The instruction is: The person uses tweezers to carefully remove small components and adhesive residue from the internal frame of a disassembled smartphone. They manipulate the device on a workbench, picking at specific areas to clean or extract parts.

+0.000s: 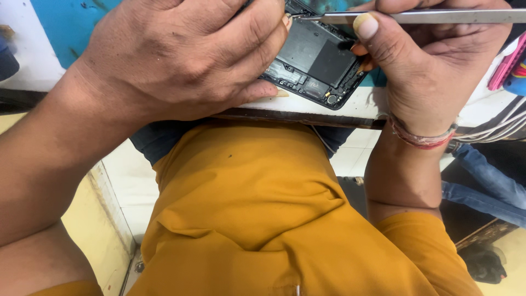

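Observation:
An opened phone (318, 60) with its back cover off lies on the edge of a white worktop (356, 104), its dark inner plate and small parts showing. My left hand (181, 55) rests over the phone's left side and holds it down, fingers curled on it. My right hand (433, 60) grips metal tweezers (416, 16) that run across the top of the view, tips pointing left near my left fingertip over the phone. A red thread band circles my right wrist.
A blue mat (66, 27) covers part of the worktop at the upper left. White cables (493, 129) hang at the right edge, next to a pink object (507, 63). Below are my mustard shirt, a tiled floor and another person's blue-jeaned leg (482, 186).

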